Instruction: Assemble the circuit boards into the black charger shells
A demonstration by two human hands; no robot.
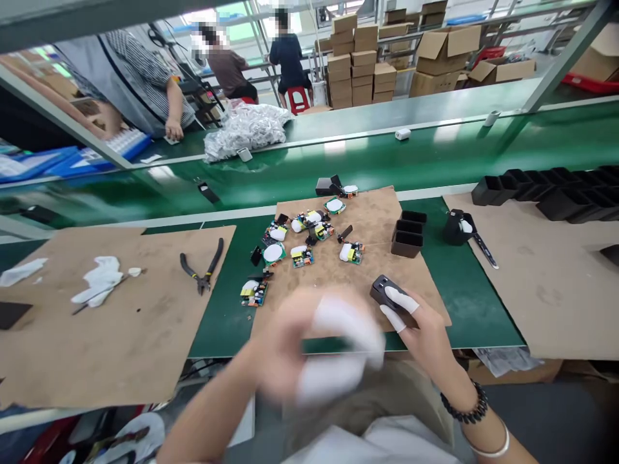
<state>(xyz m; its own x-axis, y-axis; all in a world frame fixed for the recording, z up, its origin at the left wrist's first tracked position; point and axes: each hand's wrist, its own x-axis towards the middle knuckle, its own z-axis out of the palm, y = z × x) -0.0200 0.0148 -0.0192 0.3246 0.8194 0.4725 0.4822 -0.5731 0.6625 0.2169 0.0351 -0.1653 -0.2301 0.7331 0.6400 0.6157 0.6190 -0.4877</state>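
Note:
My right hand (pixel 425 335) grips a black plastic charger-like housing (pixel 388 291) with small slots in its end face, above the front right of the middle cardboard sheet (pixel 338 283). White finger covers sit on the thumb and finger. My left hand (pixel 319 348), smeared by motion, is over the table's front edge. Its covered thumb and finger curve with a gap between them, and nothing shows in the gap. Beyond it lie several small circuit boards, among them one with white and yellow parts (pixel 302 256) and one with a round white pad (pixel 274 253).
Black open cases (pixel 407 241) stand right of the boards. Beside them are a black cup (pixel 454 227) and a knife-like tool (pixel 485 250). Pliers (pixel 202 267) and white cloth scraps (pixel 100 280) lie left. More black cases (pixel 570 193) line the far right. A co-worker's hand (pixel 174 125) is across the line.

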